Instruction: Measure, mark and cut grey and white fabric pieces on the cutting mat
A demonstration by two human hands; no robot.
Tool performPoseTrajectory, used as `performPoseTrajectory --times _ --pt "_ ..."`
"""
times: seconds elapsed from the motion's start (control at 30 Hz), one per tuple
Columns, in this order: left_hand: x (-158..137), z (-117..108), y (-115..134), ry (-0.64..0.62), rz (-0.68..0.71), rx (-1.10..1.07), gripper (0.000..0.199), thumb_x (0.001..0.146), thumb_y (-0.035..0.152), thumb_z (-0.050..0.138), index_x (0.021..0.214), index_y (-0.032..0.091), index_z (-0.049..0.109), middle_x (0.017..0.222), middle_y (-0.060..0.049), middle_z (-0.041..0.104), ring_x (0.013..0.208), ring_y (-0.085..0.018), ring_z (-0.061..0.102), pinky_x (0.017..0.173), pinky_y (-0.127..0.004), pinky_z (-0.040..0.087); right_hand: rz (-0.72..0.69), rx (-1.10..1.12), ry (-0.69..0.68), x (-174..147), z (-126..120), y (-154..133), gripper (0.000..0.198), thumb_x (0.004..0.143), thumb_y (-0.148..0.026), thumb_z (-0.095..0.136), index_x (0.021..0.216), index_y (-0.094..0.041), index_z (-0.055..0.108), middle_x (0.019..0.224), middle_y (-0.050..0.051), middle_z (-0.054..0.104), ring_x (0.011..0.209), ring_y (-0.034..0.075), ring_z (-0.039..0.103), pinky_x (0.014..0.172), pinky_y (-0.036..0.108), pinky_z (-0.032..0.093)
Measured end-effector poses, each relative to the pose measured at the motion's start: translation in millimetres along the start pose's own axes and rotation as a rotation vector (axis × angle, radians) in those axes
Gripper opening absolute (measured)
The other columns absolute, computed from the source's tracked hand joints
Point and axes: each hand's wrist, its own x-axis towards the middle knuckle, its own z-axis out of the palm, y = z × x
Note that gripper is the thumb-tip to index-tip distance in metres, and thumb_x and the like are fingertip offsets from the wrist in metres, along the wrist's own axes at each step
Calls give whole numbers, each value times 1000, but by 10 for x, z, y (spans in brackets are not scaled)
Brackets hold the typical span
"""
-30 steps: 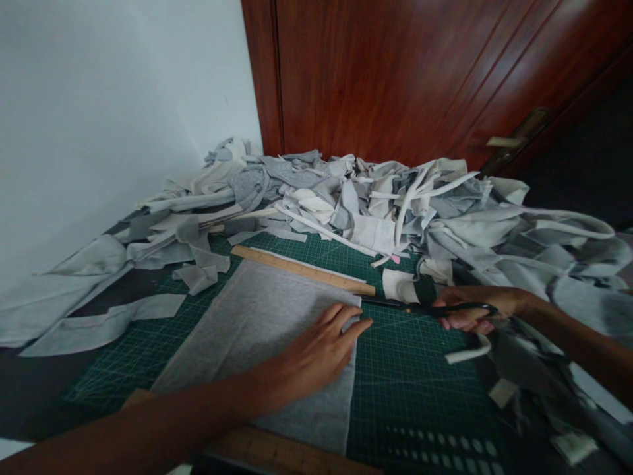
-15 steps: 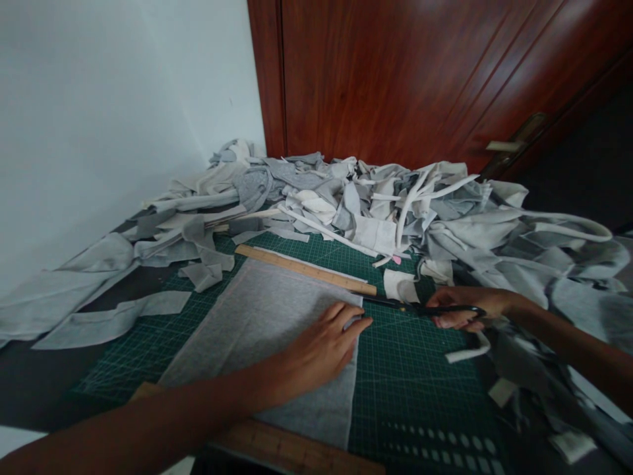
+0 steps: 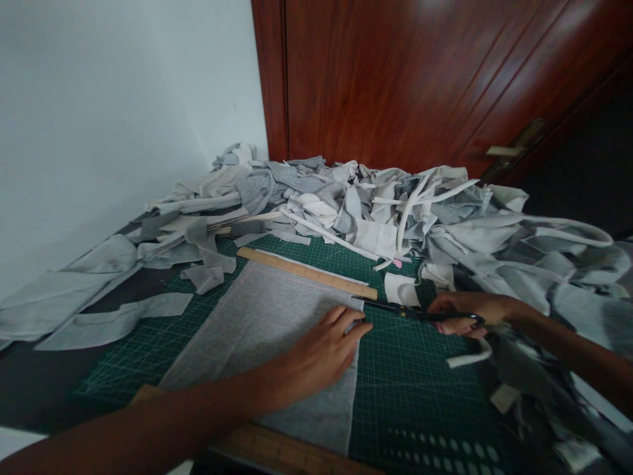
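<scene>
Grey fabric (image 3: 277, 297) lies flat on a green cutting mat (image 3: 410, 376). My left hand (image 3: 329, 343) rests on the fabric near its right edge, fingers stretched out and slightly bent, with a small gap between thumb and forefinger. Black-handled scissors (image 3: 405, 311) are in my right hand (image 3: 457, 315), its fingers wrapped round the handles. Their blades point left, and the tip reaches the fabric's upper right corner, just below a wooden ruler (image 3: 306, 272) along the far edge. A second wooden ruler (image 3: 291, 452) lies across the near edge, partly hidden by my left forearm.
A long heap of grey and white fabric scraps (image 3: 316, 198) spreads along the back against a brown door (image 3: 376, 86) and white wall (image 3: 113, 119). A white scrap (image 3: 399, 288) lies near the scissors. More scraps (image 3: 534, 376) are under my right forearm.
The scissors have moved slightly left in my right hand, so their tip now overlaps the fabric's corner. My left hand stays in place on the fabric.
</scene>
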Motion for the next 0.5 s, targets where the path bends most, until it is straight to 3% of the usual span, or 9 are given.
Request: performPoseTrajectory --times 0.17,0.4,0.5 --pt "-13 -12 -5 0 -12 -20 45 101 9 55 145 17 52 142 -9 60 136 -22 54 115 -36 48 -13 122 -47 2 -60 -4 62 73 -70 85 90 -17 56 58 -10 41 43 2 33 37 15 26" --pt "-21 -6 -23 5 -18 -26 55 99 9 53 153 19 44 144 -8 60 138 -21 53 114 -35 48 -74 238 -149 128 -83 -38 61 78 -64 85 97 -14 57 60 -14 34 44 0 21 37 12 23" --pt "-14 15 -20 11 -22 -14 54 100 10 51 153 19 44 144 -9 61 138 -21 53 114 -35 48 -58 234 -171 201 -95 -116 62 77 -65 85 97 -14 57 60 -13 37 44 0 24 38 12 24"
